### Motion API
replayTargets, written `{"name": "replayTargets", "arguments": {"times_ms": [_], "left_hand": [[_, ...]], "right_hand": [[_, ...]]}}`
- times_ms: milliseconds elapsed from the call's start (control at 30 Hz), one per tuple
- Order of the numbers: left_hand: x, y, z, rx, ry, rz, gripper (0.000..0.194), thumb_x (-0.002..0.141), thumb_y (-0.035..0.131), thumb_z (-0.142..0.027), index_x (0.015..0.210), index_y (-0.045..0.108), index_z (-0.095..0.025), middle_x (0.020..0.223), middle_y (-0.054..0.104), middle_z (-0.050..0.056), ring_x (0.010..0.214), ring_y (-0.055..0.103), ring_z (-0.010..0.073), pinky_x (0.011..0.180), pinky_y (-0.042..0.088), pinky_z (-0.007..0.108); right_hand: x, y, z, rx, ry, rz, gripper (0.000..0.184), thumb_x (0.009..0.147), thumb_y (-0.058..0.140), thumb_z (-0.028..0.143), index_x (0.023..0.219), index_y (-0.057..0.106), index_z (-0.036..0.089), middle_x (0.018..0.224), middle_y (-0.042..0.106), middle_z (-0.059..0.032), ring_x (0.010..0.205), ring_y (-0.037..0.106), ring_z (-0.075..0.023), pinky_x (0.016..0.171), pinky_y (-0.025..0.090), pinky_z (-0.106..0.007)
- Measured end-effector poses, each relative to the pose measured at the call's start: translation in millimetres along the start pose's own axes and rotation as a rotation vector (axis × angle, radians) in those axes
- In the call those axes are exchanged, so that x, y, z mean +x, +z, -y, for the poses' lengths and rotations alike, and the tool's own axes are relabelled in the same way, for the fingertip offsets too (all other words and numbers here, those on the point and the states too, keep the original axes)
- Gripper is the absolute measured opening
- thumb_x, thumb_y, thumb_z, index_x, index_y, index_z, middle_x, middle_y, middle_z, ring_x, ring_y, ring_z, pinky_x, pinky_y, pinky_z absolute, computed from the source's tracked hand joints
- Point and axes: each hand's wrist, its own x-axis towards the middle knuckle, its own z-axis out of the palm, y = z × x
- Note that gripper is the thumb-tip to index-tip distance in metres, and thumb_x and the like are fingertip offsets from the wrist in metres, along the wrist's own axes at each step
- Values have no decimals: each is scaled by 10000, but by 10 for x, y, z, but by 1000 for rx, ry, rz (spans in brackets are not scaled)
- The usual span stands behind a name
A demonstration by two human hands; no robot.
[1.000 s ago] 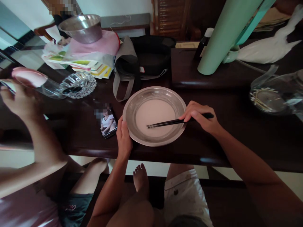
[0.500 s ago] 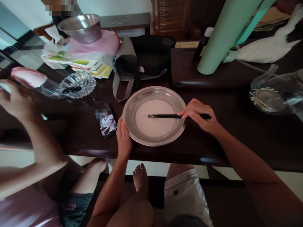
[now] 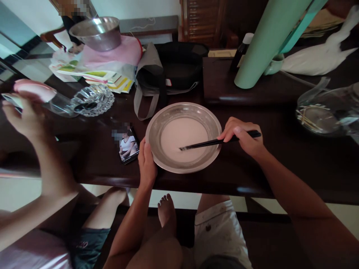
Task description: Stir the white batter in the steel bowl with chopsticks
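A wide metal bowl point(image 3: 155, 149) stands on the dark wooden table, holding a pale, milky liquid point(image 3: 182, 136). My left hand point(image 3: 147, 164) grips the bowl's left rim, fingers along the outside. Above the right rim, my right hand point(image 3: 244, 137) is closed around a pair of black chopsticks point(image 3: 206, 143). Their tips dip into the liquid near the middle, slanting down to the left. A phone point(image 3: 128, 145) with a lit screen lies just left of my left hand.
At the left, another person's hand point(image 3: 28, 119) holds a phone. Behind the bowl are a grey-black bag point(image 3: 179, 67), a glass dish point(image 3: 94, 101) and a metal basin point(image 3: 97, 33) on a pink bundle. A green cylinder point(image 3: 263, 48) and a clear jar point(image 3: 319, 116) stand right.
The chopstick tips have moved slightly right and toward me, and the chopsticks now slant more. My right hand has shifted a little right. The other person's hand at left has moved slightly.
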Motion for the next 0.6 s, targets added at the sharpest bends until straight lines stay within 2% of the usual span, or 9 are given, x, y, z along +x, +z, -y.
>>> {"name": "replayTargets", "arguments": {"times_ms": [133,200,333,400,500,600], "left_hand": [[-2,-1,-3,2,-12,-2,564,1038,408,-615,1188,670,-138,1265,616,104,1154,572,216,1022,455,294],[-5,0,-10,4,-17,-4,570,1037,407,-622,1188,667,-138,1254,621,104,1159,570,218,1031,449,294],[-4,1,-28,10,-10,0,577,1038,404,-626,1195,668,-137,1254,619,106,1150,574,213,1022,454,287],[-1,2,-27,6,-11,-2,580,1034,407,-631,1190,671,-140,1255,619,104,1149,575,214,1012,460,285],[-2,4,3,-3,-11,-5,572,1038,409,-621,1201,675,-142,1261,620,102,1162,571,213,1008,461,279],[-9,5,44,-24,-9,0,559,1047,416,-602,1249,665,-145,1270,617,99,1158,574,208,1018,454,280]], "right_hand": [[1,35,0,-67,-31,97,289,997,548,333,820,771,283,846,808,2,792,673,-194,770,490,-411],[3,31,0,-104,-47,73,251,986,570,323,848,777,289,877,813,3,806,678,-197,788,487,-418],[-5,5,0,-34,-2,-17,378,1023,487,323,778,774,293,792,795,-3,747,657,-207,728,485,-419],[-6,15,5,-14,10,24,387,1024,482,335,770,772,294,784,793,-2,747,654,-206,723,486,-416],[3,37,10,-68,-20,92,287,994,553,351,825,777,292,858,812,3,788,672,-198,770,491,-416],[8,23,6,-89,-24,32,283,993,558,351,826,778,290,869,814,-4,787,681,-201,773,489,-419]]}}
